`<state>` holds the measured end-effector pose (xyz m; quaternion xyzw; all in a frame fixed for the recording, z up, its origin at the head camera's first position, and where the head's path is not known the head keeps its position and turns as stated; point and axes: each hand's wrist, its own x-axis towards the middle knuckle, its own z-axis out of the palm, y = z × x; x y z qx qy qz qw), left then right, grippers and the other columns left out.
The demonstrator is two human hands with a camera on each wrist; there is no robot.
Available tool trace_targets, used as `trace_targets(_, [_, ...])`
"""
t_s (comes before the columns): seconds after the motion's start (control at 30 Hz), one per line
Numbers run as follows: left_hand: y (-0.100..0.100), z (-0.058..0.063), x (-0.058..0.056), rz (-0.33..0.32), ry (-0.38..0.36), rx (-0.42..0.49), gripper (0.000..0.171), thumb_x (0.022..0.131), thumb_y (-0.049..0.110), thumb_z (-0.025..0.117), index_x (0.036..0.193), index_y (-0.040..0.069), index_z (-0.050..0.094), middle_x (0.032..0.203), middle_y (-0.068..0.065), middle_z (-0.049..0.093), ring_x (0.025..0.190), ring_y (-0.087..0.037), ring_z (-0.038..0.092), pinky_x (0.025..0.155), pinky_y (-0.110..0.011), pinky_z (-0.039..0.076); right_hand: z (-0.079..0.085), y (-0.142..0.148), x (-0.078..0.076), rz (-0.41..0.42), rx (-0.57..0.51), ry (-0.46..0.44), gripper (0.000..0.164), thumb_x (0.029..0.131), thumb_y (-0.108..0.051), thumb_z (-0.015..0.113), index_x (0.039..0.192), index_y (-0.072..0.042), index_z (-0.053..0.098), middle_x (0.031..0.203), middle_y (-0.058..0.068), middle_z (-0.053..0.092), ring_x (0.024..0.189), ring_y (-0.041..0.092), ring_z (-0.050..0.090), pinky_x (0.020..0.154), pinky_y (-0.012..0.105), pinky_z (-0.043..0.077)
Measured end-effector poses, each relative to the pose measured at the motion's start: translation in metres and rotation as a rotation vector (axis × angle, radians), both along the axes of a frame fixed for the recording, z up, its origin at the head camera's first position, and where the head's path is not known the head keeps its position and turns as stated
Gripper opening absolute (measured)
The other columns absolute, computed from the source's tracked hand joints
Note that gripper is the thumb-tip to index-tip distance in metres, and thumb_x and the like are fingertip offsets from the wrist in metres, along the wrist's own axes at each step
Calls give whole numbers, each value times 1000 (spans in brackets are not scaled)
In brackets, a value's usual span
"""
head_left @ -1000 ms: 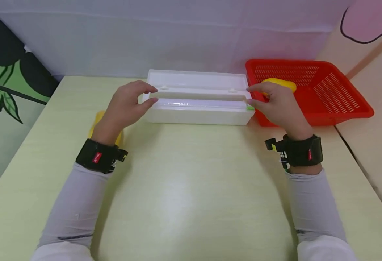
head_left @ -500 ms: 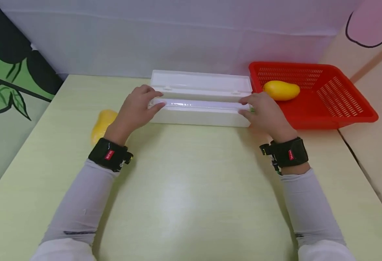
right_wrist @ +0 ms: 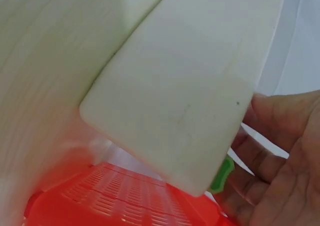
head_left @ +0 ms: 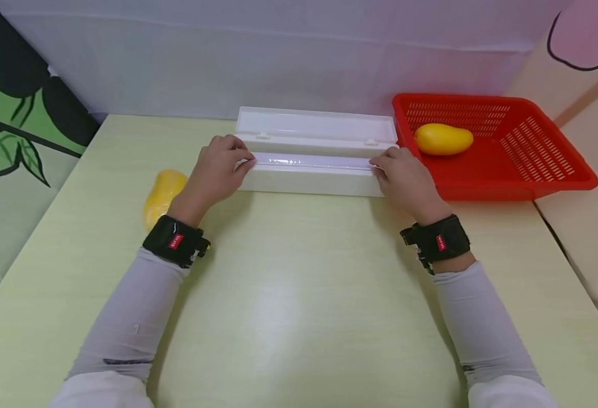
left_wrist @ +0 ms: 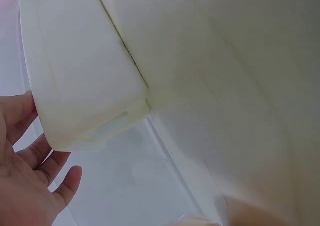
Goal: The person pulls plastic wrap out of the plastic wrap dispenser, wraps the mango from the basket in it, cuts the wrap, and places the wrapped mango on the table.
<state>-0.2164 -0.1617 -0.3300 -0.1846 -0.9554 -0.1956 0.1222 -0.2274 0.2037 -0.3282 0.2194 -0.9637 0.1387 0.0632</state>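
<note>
A long white cling film box [head_left: 311,182] stands at the back of the table with its lid [head_left: 316,123] tilted back. Glossy cling film [head_left: 311,161] lies along its top front edge. At the left end, my left hand [head_left: 219,170] pinches the film edge between thumb and forefinger. The right hand [head_left: 406,181] pinches that edge near the opposite end. In the right wrist view a small green piece [right_wrist: 221,176] shows at the box's top corner, beside the fingers. From the left wrist camera, my left hand [left_wrist: 30,171] appears around the box's upper corner.
Just right of the box sits a red plastic basket [head_left: 508,190] holding a yellow mango [head_left: 443,139]. Another mango [head_left: 163,195], with a shiny wrapped look, lies on the table [head_left: 299,294] by my left wrist. A cloth-covered wall [head_left: 227,68] rises behind the box.
Both hands have moved inward along the box, the right one moving left off the basket's edge. Their thumbs and forefingers have closed together at the film.
</note>
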Motion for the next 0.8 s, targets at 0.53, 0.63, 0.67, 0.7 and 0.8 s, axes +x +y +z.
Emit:
trace_targets(0.53, [1, -3, 0, 38, 86, -39, 18, 97, 14, 66, 102, 1, 75, 105, -15, 64, 101, -36, 54, 81, -51, 43, -6, -7, 0, -96, -23, 64, 25, 96, -14, 65, 117, -2, 72, 110, 18, 68, 99, 34, 54, 84, 45, 52])
trace_targets(0.63, [1, -3, 0, 39, 93, -35, 17, 96, 14, 66, 102, 1, 75, 105, -15, 64, 100, -36, 54, 80, -51, 42, -7, -7, -1, -108, -31, 64, 25, 97, -14, 65, 117, -2, 72, 109, 18, 68, 99, 34, 54, 84, 45, 52])
trace_targets(0.67, [1, -3, 0, 40, 96, -33, 17, 96, 13, 66, 102, 1, 75, 105, -15, 64, 100, -36, 54, 80, -51, 42, -7, -7, -1, -111, -35, 63, 25, 97, -14, 65, 117, -2, 72, 109, 18, 68, 99, 34, 54, 84, 45, 52])
trace_targets(0.7, [1, -3, 0, 41, 97, -30, 17, 96, 13, 66, 103, 1, 75, 105, -15, 64, 100, -36, 54, 80, -51, 42, -7, -7, -1, -114, -37, 61, 24, 97, -14, 65, 117, -2, 72, 108, 18, 68, 99, 34, 54, 84, 45, 52])
trace_targets(0.8, [1, -3, -1, 47, 102, -24, 16, 96, 12, 66, 103, 0, 75, 104, -14, 64, 100, -36, 54, 81, -50, 41, -7, -8, -2, -120, -50, 55, 24, 97, -14, 65, 116, -1, 71, 107, 18, 67, 98, 34, 53, 83, 45, 51])
